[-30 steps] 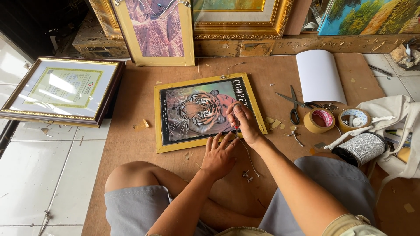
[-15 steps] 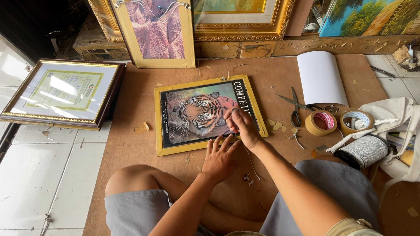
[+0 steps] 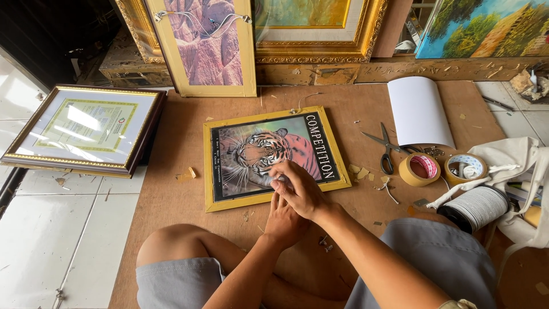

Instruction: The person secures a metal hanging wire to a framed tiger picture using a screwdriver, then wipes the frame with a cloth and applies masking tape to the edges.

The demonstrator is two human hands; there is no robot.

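Brown board (image 3: 171,194) lies flat on tiled floor, scattered chips; bare room at its left part, right side crowded. Tiger picture (image 3: 269,154) in flat gold frame lies mid-board, slightly skewed, near edge just beyond knees. Gilt-framed certificate (image 3: 80,129) overhangs board's left edge. White sheet (image 3: 420,111), curled, far right. Right hand (image 3: 300,189) on glass near lower frame edge, fingers bent, pinching small pale wad. Left hand (image 3: 283,220) under right wrist, half-hidden, grip unclear. Scissors (image 3: 386,150) beside tape rolls (image 3: 420,170).

White floor tiles (image 3: 51,229), daylit, brown board (image 3: 171,194)
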